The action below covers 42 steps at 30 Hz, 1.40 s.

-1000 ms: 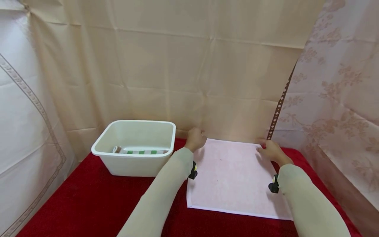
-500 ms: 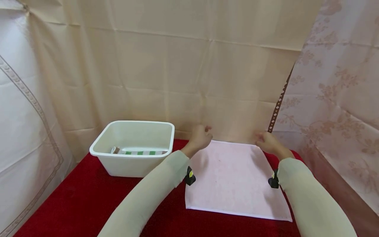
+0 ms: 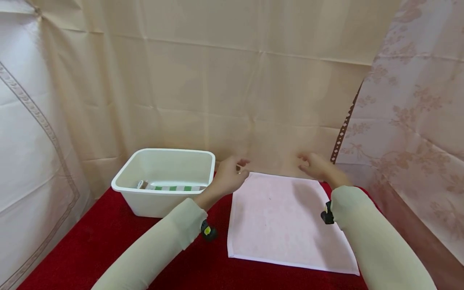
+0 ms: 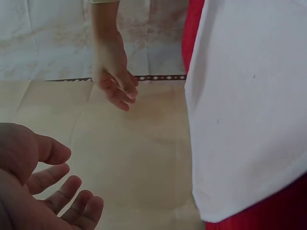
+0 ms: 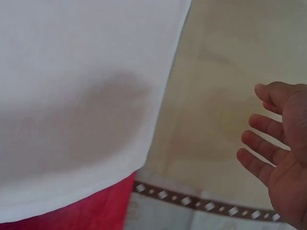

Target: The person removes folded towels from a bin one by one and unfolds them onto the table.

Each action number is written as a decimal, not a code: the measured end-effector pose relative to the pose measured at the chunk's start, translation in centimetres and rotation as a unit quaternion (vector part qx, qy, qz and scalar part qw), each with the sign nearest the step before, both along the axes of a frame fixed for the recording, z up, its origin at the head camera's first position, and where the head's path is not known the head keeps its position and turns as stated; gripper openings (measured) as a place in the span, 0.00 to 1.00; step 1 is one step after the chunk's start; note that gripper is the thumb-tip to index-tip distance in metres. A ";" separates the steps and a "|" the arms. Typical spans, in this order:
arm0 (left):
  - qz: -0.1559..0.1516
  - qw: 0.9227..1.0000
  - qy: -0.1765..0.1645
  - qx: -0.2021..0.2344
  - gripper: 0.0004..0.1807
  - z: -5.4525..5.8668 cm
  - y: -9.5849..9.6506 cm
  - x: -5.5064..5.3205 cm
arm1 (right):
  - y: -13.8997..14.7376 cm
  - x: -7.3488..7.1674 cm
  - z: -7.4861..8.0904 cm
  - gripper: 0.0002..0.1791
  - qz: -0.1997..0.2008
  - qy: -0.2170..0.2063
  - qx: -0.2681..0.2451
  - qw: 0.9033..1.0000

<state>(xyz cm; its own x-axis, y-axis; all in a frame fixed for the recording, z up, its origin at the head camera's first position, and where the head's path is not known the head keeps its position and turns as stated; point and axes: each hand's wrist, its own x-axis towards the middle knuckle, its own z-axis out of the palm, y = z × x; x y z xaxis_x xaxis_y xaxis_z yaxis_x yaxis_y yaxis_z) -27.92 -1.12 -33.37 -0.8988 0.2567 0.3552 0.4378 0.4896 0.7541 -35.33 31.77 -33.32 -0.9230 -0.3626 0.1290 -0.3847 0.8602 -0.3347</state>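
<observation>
loosely parted fingers (image 5: pixel 266 126) near pink cloth (image 3: pixel 286 225)

Pink cloth (image 3: pixel 277 223), squarish (faintly speckled), lying flat

Beige curtain (image 3: pixel 188 80) behind red-covered table (image 3: pixel 90 241)

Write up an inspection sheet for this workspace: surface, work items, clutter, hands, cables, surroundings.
Surface: red covering.
Work items: pale pink cloth, spread flat; white basin to its left, with a green-and-white item inside, partly hidden.
Clutter: nothing seen.
Hands: left hand and right hand near the cloth's far edge, fingers loose, holding nothing.
Cables: nothing seen.
Surroundings: beige drape behind, white drape at left, floral drape at right.
</observation>
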 end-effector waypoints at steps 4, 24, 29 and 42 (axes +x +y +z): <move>0.006 1.000 0.016 0.002 0.18 0.3 -1.8 0.5 | -1.5 -0.1 0.6 0.25 0.000 -0.002 0.004 1.000; 0.135 0.990 0.028 -0.002 0.16 -0.3 -12.6 3.1 | -11.6 -0.8 2.1 0.24 0.123 0.074 0.051 0.988; 0.179 0.983 0.031 -0.017 0.17 0.0 -15.5 3.4 | -13.5 -0.5 2.6 0.23 0.162 0.097 0.050 0.981; 0.260 0.964 0.029 -0.054 0.22 0.7 -23.6 4.6 | -19.0 1.1 3.7 0.21 0.220 0.148 0.101 0.959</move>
